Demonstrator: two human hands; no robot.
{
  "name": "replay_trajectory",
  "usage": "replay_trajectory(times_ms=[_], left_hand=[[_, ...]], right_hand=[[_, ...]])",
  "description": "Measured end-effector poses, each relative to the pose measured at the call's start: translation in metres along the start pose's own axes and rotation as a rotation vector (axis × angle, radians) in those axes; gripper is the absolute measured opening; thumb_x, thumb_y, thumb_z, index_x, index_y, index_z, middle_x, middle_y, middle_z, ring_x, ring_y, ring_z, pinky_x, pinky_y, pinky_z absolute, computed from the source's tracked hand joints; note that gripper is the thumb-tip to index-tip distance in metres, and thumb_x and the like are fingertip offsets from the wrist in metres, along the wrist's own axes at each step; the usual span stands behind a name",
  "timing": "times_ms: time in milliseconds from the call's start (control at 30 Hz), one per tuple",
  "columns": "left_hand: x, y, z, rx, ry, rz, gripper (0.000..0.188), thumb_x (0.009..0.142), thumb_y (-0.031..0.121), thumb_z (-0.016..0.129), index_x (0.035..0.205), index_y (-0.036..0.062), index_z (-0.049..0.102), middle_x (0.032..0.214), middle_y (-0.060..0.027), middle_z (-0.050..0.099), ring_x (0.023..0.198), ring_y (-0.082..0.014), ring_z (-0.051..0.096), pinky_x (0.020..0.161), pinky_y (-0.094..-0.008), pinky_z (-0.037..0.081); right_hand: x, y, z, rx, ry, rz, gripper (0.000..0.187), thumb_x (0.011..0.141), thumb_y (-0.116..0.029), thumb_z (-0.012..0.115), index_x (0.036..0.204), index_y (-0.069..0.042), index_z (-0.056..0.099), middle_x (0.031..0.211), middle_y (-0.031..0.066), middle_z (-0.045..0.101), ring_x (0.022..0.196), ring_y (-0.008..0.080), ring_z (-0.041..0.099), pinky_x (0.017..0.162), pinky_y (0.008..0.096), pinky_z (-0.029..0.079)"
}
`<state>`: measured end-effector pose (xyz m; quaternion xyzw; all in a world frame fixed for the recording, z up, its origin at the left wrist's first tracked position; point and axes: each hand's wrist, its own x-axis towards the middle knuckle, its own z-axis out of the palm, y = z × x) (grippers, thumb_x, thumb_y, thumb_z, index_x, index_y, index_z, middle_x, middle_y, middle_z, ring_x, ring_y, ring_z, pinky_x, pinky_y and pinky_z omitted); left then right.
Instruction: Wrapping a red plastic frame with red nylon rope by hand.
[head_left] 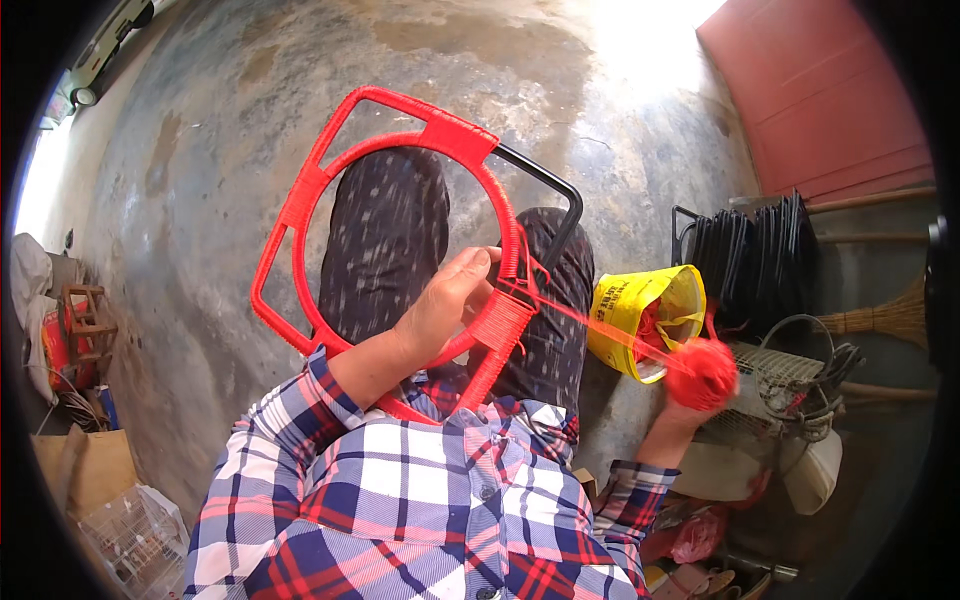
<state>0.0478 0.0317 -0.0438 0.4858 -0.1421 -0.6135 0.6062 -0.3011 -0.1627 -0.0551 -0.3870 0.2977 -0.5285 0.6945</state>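
Note:
A metal frame (299,200), a ring set inside a rounded square, rests across my lap. Red cord is wound tightly over most of it, while a black bar (545,178) at its upper right is bare. My left hand (455,305) closes round the right side of the ring, beside the wrapped joint. Off to the right, my right hand (690,405) holds a bundle of red cord (703,374), slightly smeared by motion. From the bundle, strands stretch taut to the frame near my left hand.
Beside my right knee stands a yellow bucket (622,310) with red material inside. Several black frames (745,250) are stacked beyond it, near a straw broom (880,312) and a wire basket (775,375). A red panel (815,95) rises at upper right. Wooden crate (88,325) sits left.

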Motion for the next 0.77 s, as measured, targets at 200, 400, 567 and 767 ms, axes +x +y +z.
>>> replay_trajectory(times_ms=[200, 400, 567, 767], left_hand=[[0.000, 0.003, 0.010, -0.308, -0.137, 0.057, 0.049, 0.103, 0.037, 0.036, 0.139, 0.0037, 0.042, 0.106, -0.0125, 0.063, 0.095, -0.0192, 0.062, 0.083, -0.0338, 0.051], [0.006, -0.006, 0.001, -0.387, -0.197, -0.079, 0.047, 0.100, 0.031, 0.039, 0.131, -0.0021, 0.047, 0.110, -0.0158, 0.062, 0.100, -0.0225, 0.063, 0.090, -0.0375, 0.052], [0.005, -0.007, -0.002, -0.289, -0.192, -0.056, 0.049, 0.085, 0.017, 0.043, 0.128, -0.0055, 0.047, 0.111, -0.0194, 0.062, 0.099, -0.0253, 0.065, 0.091, -0.0433, 0.053], [0.013, -0.015, -0.009, -0.382, -0.273, -0.057, 0.042, 0.088, 0.009, 0.038, 0.127, -0.0041, 0.046, 0.115, -0.0215, 0.060, 0.101, -0.0292, 0.063, 0.089, -0.0461, 0.053]], right_hand=[[0.012, -0.028, -0.032, 0.779, -0.399, -0.112, 0.036, 0.084, -0.028, 0.073, 0.103, -0.002, 0.056, 0.082, 0.0007, 0.058, 0.081, 0.0148, 0.060, 0.090, 0.0339, 0.045], [-0.027, 0.017, 0.070, -0.011, -0.240, 0.305, 0.049, 0.084, -0.020, 0.069, 0.121, 0.008, 0.052, 0.072, -0.0003, 0.058, 0.062, 0.0107, 0.056, 0.061, 0.0240, 0.047], [-0.026, 0.056, 0.140, -0.586, -0.490, 0.595, 0.032, 0.074, -0.005, 0.073, 0.101, 0.003, 0.058, 0.069, -0.0004, 0.058, 0.059, 0.0081, 0.055, 0.057, 0.0221, 0.046], [-0.021, 0.063, 0.110, -0.259, -0.304, 0.472, 0.018, 0.077, -0.005, 0.068, 0.086, -0.005, 0.052, 0.074, 0.0047, 0.063, 0.065, 0.0136, 0.062, 0.067, 0.0245, 0.051]])
